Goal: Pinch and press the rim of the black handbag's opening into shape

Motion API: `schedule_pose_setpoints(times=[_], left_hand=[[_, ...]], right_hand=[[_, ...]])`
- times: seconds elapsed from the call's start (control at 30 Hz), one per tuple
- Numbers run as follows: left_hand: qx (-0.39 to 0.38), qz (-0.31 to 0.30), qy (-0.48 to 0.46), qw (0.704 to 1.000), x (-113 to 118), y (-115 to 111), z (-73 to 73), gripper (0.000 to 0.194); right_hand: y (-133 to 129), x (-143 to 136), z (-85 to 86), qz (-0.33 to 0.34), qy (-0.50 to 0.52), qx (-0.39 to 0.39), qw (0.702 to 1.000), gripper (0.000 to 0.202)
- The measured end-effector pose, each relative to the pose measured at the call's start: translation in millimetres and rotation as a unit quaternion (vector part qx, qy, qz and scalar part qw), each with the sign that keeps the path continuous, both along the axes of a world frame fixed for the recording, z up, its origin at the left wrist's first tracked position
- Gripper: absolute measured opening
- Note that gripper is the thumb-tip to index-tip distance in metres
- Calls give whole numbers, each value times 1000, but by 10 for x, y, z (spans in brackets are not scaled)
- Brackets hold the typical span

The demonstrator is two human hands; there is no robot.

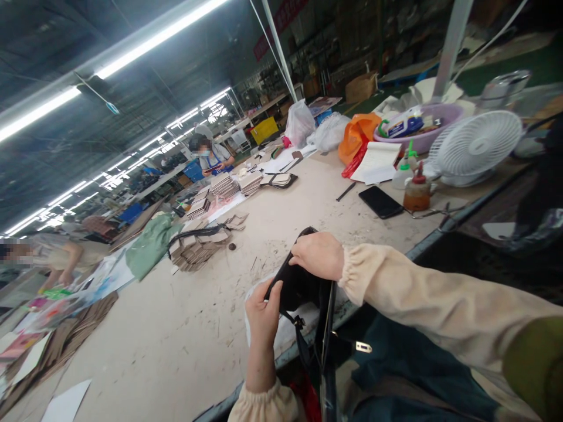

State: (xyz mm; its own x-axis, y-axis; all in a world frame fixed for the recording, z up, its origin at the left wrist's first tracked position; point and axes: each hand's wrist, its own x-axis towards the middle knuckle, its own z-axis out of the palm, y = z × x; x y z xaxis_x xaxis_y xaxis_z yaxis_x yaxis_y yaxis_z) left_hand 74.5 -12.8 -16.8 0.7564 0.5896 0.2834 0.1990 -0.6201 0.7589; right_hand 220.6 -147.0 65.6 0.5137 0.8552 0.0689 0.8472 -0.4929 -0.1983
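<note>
A black handbag (pixel 303 287) with a gold-coloured metal clasp plate on a strap lies at the table's near edge, its mouth held apart. My left hand (pixel 263 313) pinches the bag's left rim between thumb and fingers. On the far rim, my right hand (pixel 319 255) is closed over the edge, fingers curled toward the inside. The bag's dark interior shows between the two hands. Under the bag lies some white sheet material (pixel 253 293). Part of the bag hangs below the table edge, near my lap.
Right of my hands are a black phone (pixel 380 201), a glue bottle (pixel 417 192), a white fan (pixel 477 143) and a purple basin (pixel 444 120). Stacked brown pieces (pixel 197 249) and a green cloth (pixel 149 246) lie to the left. Two people work farther along the tables.
</note>
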Motion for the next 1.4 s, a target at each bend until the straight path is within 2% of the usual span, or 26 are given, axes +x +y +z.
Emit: schedule_pose_setpoints(times=[0.2, 0.4, 0.6, 1.03, 1.4], left_hand=[[20, -15, 4, 1000, 20, -4, 28, 25], [11, -14, 14, 1000, 39, 2, 36, 26], [38, -5, 39, 999, 70, 10, 70, 26], [18, -38, 23, 999, 95, 18, 66, 26], [46, -42, 75, 995, 115, 9, 169, 23]], right_hand=[[-2, 19, -7, 2, 0, 5, 1000, 33], [-1, 35, -1, 2, 4, 5, 1000, 34], [2, 64, 4, -1, 7, -2, 1000, 35], [14, 65, -10, -14, 9, -1, 1000, 34], [32, 92, -56, -13, 6, 14, 1000, 32]])
